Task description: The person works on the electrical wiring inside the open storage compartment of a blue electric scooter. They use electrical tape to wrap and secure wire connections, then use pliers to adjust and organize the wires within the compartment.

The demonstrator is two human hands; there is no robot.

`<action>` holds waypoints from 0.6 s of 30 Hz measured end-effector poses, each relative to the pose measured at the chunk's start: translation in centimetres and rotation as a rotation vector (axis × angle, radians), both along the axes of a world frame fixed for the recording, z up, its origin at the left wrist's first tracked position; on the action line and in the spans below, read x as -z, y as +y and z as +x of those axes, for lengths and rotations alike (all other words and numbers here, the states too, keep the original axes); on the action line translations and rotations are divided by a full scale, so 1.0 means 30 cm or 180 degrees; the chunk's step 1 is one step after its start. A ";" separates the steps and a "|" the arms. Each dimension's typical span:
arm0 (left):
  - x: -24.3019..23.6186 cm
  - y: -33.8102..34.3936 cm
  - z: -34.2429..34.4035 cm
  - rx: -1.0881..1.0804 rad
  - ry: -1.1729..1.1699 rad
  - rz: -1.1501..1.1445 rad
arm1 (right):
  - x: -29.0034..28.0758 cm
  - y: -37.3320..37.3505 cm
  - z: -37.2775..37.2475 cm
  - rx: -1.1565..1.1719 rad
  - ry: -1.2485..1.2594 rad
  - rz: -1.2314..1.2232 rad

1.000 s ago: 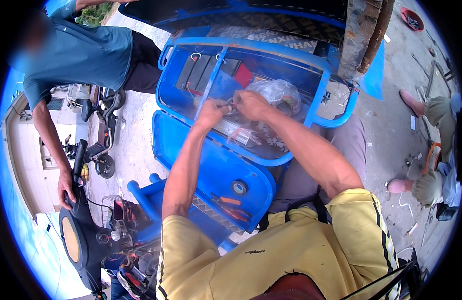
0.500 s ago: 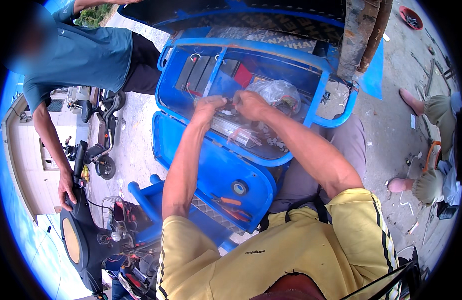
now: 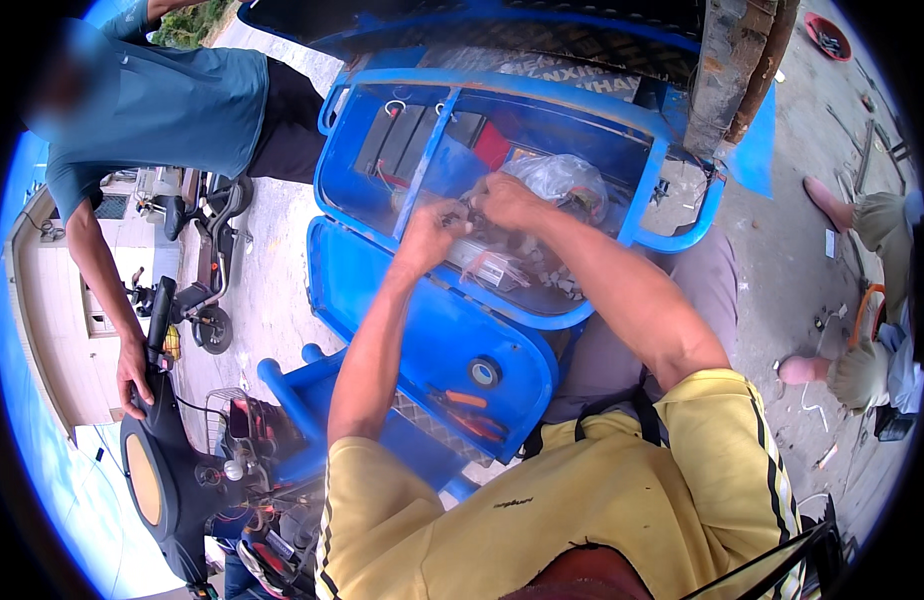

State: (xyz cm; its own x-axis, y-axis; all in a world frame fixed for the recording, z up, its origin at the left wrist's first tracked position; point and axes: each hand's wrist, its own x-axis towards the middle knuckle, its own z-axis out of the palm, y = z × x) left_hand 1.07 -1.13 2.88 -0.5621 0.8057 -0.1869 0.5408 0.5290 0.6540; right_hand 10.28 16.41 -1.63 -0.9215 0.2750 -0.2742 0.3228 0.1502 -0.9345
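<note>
Both hands work close together inside the open blue metal box (image 3: 650, 188). My left hand (image 3: 434, 230) has its fingers curled around something small I cannot make out, beside the upright divider strip. My right hand (image 3: 509, 205), also closed, is just right of it, pinching something hidden by its fingers. Around them lie a clear plastic bag (image 3: 564, 180) of items, a pale strip-shaped part (image 3: 490, 270) with thin wires, and small loose pieces (image 3: 562, 280). Dark batteries (image 3: 405, 145) with wires sit in the left compartment, beside a red piece (image 3: 494, 145).
A lowered blue lid (image 3: 372, 290) holds a tape roll (image 3: 483, 372) and orange-handled tools (image 3: 467, 400). A person (image 3: 172, 120) at left rests a hand on a scooter handlebar. A rusty post (image 3: 717, 90) stands right; another person's legs (image 3: 862, 215) and a red bowl (image 3: 824, 40) are beyond.
My left hand dipped its fingers and turned slightly at the divider strip; my right hand shifted a little upward. The view moved slightly. The other person's hand stayed on the handlebar.
</note>
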 end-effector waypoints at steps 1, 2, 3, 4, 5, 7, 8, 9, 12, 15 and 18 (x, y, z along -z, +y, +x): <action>0.021 -0.006 0.001 0.0038 0.0414 -0.0026 | -0.008 -0.006 -0.002 0.0054 -0.0071 -0.0068; 0.020 0.011 0.016 0.0116 0.0723 -0.0088 | 0.007 0.002 -0.010 0.0029 -0.0082 -0.0116; 0.015 0.026 0.034 0.0196 0.1033 -0.0148 | 0.022 0.009 -0.021 0.0006 -0.0093 -0.0162; 0.008 0.037 0.047 0.0278 0.1343 -0.0207 | 0.037 0.017 -0.028 -0.0014 -0.0104 -0.0209; 0.004 0.032 0.053 0.0286 0.1406 -0.0194 | 0.016 0.015 -0.020 -0.0022 -0.0137 -0.0310; 0.005 0.018 0.055 0.0272 0.1371 -0.0110 | -0.026 0.010 -0.001 -0.0035 -0.0206 -0.0513; 0.004 0.015 0.056 0.0287 0.1352 -0.0071 | -0.015 0.012 -0.002 -0.0019 -0.0119 -0.0454; 0.002 0.010 0.055 0.0484 0.1444 -0.0139 | 0.007 0.013 -0.009 -0.0004 -0.0034 -0.0394; -0.035 0.007 0.066 0.0913 0.1544 -0.0280 | 0.048 0.012 -0.026 -0.0009 0.0080 -0.0196; -0.077 -0.002 0.074 0.0655 0.1091 -0.0174 | 0.045 0.007 -0.027 -0.0032 0.0081 0.0039; -0.051 -0.010 0.025 -0.0085 0.0492 0.0124 | 0.013 0.005 -0.016 -0.0060 0.0060 0.0185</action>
